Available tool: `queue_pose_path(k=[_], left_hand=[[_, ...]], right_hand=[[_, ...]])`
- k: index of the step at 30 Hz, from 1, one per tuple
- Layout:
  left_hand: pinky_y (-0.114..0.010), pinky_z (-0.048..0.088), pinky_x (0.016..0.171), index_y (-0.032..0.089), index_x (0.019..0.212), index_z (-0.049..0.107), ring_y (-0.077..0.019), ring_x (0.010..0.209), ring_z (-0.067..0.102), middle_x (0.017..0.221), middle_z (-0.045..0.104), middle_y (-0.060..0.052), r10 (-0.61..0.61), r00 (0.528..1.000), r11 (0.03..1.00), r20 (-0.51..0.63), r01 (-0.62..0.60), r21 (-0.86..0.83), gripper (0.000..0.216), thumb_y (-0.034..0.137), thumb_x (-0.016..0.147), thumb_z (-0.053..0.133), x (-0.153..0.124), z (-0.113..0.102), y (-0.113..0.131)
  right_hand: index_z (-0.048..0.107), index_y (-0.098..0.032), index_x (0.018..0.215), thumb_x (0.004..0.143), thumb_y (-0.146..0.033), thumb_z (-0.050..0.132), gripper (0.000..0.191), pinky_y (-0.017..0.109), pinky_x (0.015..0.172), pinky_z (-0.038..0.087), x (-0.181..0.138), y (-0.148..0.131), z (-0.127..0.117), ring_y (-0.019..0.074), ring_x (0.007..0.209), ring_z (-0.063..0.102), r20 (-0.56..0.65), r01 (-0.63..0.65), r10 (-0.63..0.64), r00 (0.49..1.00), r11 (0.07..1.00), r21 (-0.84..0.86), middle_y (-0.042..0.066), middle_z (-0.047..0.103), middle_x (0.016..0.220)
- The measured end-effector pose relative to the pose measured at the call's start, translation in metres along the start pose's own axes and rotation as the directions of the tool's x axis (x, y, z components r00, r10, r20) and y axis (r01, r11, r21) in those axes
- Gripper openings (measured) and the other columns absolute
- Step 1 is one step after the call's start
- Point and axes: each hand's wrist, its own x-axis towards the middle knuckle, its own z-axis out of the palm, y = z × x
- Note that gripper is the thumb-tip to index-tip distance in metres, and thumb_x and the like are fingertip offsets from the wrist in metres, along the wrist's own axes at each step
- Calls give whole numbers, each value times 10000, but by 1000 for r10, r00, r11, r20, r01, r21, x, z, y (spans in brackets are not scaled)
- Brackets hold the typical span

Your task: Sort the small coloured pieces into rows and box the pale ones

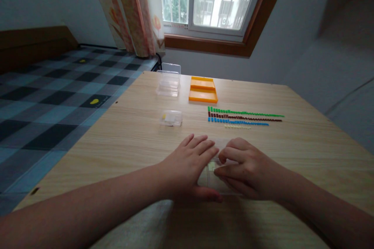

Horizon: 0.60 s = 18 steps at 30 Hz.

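Observation:
A clear plastic box [204,179] lies on the table in front of me, partly hidden by both hands. Inside it are small pale yellow pieces [211,166]. My left hand [189,163] rests across the box's left side, its fingers stretched out and the thumb along the near edge. Over the right side, my right hand [248,167] has its fingers bent and closed, the tips beside the pale pieces. Whatever its fingertips may hold is too small to make out. Beyond the hands runs a short row of pale yellow pieces [237,127].
Rows of green pieces [245,112], brown pieces [245,117] and blue pieces [238,121] stretch to the right. An orange tray [203,88], an open clear case [168,83] and a small clear box [171,118] stand farther back. A bed [58,105] adjoins the table's left.

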Motion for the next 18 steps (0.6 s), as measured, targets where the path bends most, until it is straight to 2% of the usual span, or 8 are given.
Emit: queue_pose_path(k=[10,14,18], left_hand=[[-615,187,1244,158,1465,491,-413,1494,338,1571,460,-181,3,1000,1000,-8,-2,13,935,791,796,656,0,1,-1],[-614,182,1245,159,1463,495,-405,1501,330,1583,446,-179,4,1000,1000,-5,-4,17,883,771,838,616,0,1,-1],[-607,181,1249,164,1479,484,-399,1501,335,1578,453,-180,0,1000,1000,-5,0,13,936,801,809,629,0,1,0]], right_hand=[[733,-194,998,958,-188,526,211,352,816,329,2,1,0,190,858,463,-28,20,-20,999,1000,2,51,595,932],[735,-196,999,961,-179,518,221,351,808,331,3,1,0,188,848,466,-21,12,-13,1000,1000,-1,49,597,920],[736,-183,983,962,-187,528,209,352,791,343,3,0,-2,188,833,469,-46,40,-40,998,999,-7,52,596,887]])
